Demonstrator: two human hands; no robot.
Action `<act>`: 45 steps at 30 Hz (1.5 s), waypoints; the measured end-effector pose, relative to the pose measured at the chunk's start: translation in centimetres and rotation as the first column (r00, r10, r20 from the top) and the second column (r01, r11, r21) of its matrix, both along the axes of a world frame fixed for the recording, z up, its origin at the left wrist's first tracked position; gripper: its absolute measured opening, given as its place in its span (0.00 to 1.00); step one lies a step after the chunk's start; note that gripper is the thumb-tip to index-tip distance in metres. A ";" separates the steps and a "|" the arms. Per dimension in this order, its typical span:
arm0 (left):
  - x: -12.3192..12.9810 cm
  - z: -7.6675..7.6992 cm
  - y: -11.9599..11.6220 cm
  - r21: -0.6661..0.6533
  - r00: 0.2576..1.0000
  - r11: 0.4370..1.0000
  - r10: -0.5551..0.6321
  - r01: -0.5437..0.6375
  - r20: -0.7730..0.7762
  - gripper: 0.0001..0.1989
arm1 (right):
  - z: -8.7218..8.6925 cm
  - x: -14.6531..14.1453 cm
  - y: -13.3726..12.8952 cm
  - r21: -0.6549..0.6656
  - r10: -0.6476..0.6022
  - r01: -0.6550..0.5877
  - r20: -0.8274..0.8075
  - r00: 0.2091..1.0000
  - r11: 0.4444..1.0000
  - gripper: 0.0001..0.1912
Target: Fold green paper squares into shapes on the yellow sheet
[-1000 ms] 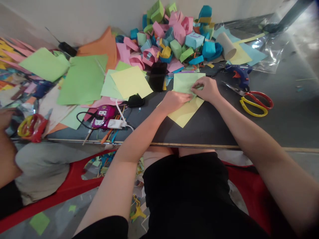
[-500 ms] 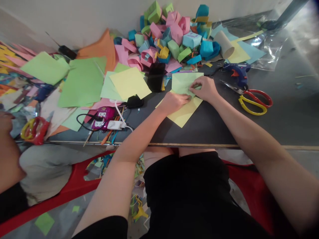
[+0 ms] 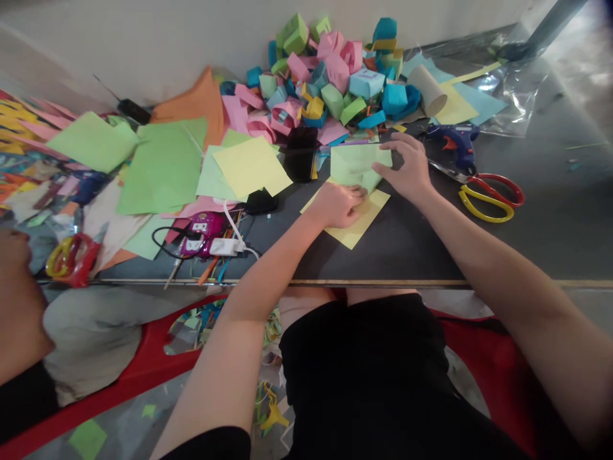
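A pale green paper [image 3: 353,161], partly folded at its lower edge, lies over a yellow sheet [image 3: 353,231] on the dark table. My left hand [image 3: 339,203] rests on the lower part of the green paper, its fingers bent; whether they grip anything is hidden. At the paper's right side is my right hand [image 3: 405,165], thumb and fingers spread apart, fingertips close to the upper right corner. Whether those fingertips touch the paper cannot be made out.
Scissors [image 3: 491,195] and a blue glue gun [image 3: 454,142] lie right of my right hand. Folded paper pieces [image 3: 335,70] are heaped behind. A phone [image 3: 301,153], paper sheets [image 3: 163,163] and a power strip [image 3: 204,233] lie left. A person's arm [image 3: 19,300] is far left.
My right hand has opened and moved right and slightly up, off the middle of the green paper. My left hand's fingers are more bent. The whole view has shifted slightly.
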State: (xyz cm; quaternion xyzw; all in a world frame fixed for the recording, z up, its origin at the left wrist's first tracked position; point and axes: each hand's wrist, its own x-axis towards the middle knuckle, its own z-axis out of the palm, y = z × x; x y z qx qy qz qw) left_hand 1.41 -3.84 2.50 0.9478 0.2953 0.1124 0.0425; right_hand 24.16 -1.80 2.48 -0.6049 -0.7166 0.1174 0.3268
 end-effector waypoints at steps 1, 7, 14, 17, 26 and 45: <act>0.0 0.1 0.0 0.003 1.000 1.000 0.003 -0.003 -0.003 0.23 | 0.0 0.2 -0.4 0.011 0.003 -0.003 0.046 0.999 1.000 0.31; 0.1 -0.1 0.0 0.025 1.000 1.000 0.009 -0.010 0.026 0.20 | -1.5 0.4 -1.2 -0.035 -0.002 0.007 0.158 0.987 0.999 0.64; 0.2 -0.1 0.0 -0.009 1.000 1.000 0.027 -0.027 0.010 0.21 | -2.4 3.0 0.4 -0.038 -0.120 0.125 0.110 0.987 0.991 0.65; 0.2 0.1 0.0 -0.034 0.999 0.999 0.025 -0.024 0.021 0.21 | -1.8 4.3 0.5 -0.015 -0.113 0.115 0.082 0.990 0.993 0.61; 0.2 0.3 -0.3 0.030 1.000 0.999 0.014 -0.014 0.018 0.14 | 1.8 -0.3 -3.0 0.002 0.060 -0.062 0.206 0.977 0.998 0.59; 0.0 0.0 -0.2 0.051 0.998 0.999 0.012 -0.015 0.054 0.15 | 1.6 -0.6 -2.3 0.027 0.057 -0.064 0.210 0.976 0.998 0.67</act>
